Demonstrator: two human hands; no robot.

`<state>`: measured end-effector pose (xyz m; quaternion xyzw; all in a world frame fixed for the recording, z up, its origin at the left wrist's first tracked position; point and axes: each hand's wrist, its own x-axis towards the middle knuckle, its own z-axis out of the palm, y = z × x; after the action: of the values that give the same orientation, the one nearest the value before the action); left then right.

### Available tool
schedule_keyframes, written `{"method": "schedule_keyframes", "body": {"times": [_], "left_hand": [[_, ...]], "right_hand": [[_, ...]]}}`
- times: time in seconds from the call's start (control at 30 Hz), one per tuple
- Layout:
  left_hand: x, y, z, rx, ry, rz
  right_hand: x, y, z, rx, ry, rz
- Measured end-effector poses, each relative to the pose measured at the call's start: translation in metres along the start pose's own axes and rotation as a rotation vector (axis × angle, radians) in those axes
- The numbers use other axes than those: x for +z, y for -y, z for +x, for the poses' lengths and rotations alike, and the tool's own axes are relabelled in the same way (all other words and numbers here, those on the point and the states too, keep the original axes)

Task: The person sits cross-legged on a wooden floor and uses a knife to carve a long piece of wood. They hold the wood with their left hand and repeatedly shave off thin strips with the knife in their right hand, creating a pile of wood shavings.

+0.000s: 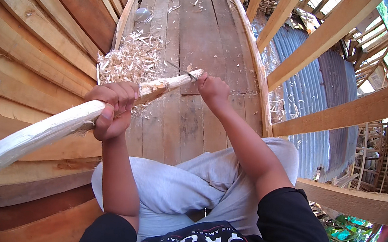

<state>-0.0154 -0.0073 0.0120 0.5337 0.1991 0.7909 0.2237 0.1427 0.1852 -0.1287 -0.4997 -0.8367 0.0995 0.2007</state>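
Observation:
A long, pale, peeled wooden pole (38, 130) runs slantwise from the lower left toward the middle. My left hand (113, 108) is wrapped around it partway along, thumb on the near side. At the pole's far, narrower end my right hand (213, 92) is closed in a fist. A thin dark knife blade (179, 68) reaches left from that fist and lies across the pole near its tip. The knife's handle is hidden inside my fingers. Just beyond my left hand the pole shows a rough brownish patch.
Curly wood shavings (133, 59) are heaped on the plank floor (201, 29) beside the left board wall (33, 36). A small clear container (143, 15) stands past them. At right is an open timber railing (332, 112), with corrugated metal roofing (302, 81) below. My crossed legs (166, 181) are close beneath my arms.

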Motion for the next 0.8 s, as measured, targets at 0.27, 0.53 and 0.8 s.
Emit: {"method": "schedule_keyframes", "body": {"times": [0.27,0.53,0.8], "left_hand": [[0.004,0.0,0.002,-0.022,-0.007,0.015],[0.001,-0.003,0.005,-0.054,0.073,-0.028],[-0.004,-0.005,0.007,-0.066,0.077,-0.027]], "right_hand": [[-0.014,0.003,-0.002,-0.052,-0.117,-0.062],[0.013,-0.024,0.008,0.229,0.17,0.0],[0.007,-0.028,0.008,0.363,0.307,0.036]]}}
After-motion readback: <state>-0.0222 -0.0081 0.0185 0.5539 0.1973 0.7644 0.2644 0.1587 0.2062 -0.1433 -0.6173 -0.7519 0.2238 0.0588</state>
